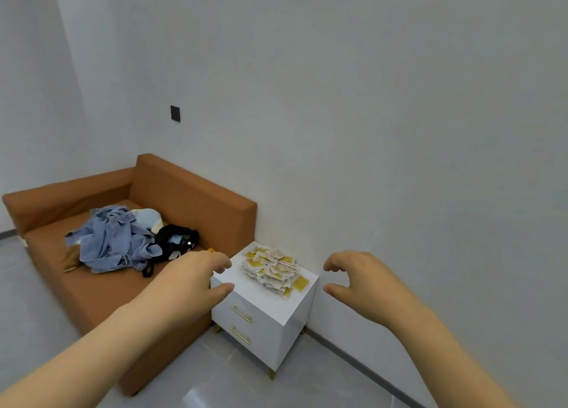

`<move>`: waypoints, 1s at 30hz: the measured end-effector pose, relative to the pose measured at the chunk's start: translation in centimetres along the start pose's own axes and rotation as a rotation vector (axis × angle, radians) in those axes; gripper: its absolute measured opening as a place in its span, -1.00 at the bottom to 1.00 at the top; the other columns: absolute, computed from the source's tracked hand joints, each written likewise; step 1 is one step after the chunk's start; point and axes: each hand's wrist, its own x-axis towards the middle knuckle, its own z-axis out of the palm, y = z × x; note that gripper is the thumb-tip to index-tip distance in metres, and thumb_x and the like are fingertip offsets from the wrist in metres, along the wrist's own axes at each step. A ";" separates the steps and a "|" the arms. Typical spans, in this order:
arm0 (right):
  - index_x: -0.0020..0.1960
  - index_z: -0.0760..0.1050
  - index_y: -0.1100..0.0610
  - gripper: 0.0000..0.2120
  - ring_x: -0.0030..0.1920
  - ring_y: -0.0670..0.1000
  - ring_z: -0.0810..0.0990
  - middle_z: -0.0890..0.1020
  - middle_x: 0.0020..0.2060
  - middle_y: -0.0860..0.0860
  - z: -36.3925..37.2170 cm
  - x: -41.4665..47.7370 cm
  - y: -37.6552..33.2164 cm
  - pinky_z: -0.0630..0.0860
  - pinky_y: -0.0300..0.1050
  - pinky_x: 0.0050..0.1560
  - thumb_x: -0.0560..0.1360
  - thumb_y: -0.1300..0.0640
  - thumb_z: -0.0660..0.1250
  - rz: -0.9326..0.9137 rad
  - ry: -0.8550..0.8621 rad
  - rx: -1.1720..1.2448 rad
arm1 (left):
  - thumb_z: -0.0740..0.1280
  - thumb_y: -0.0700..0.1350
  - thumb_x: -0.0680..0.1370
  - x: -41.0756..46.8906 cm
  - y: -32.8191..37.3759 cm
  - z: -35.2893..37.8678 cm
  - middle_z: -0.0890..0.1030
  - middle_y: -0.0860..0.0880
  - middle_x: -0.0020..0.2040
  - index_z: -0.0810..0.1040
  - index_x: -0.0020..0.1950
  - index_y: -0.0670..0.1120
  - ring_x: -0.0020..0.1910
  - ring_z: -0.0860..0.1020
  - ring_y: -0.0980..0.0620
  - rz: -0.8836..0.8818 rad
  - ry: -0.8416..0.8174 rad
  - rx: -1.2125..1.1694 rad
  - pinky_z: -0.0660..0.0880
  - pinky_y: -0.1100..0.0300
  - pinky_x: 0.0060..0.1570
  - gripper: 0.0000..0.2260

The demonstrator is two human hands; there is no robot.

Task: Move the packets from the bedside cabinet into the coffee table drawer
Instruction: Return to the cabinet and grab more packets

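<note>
While nothing is being gripped, the packets (273,270) are being borne in a heap on the bedside cabinet (258,300). The left hand (196,280) is being held at the heap's nine o'clock and the right hand (362,281) at three o'clock, fingers loosely curled, empty.

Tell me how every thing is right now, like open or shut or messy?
bedside cabinet: both drawers shut.
packets: heaped in a loose pile on the cabinet top.
left hand: empty, fingers loosely curled.
right hand: empty, fingers loosely curled.
clothes: crumpled in a heap on the sofa.
</note>
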 end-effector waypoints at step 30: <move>0.23 0.50 0.01 -0.69 0.18 -0.06 0.50 0.56 0.18 -0.06 19.0 48.1 18.3 0.44 -0.21 0.12 0.50 0.00 0.32 0.384 -0.326 0.258 | 0.30 0.11 0.53 50.5 -20.0 19.5 0.57 0.12 0.10 0.50 0.22 0.03 0.03 0.53 0.15 -0.117 -0.475 -0.082 0.35 0.31 -0.10 -0.69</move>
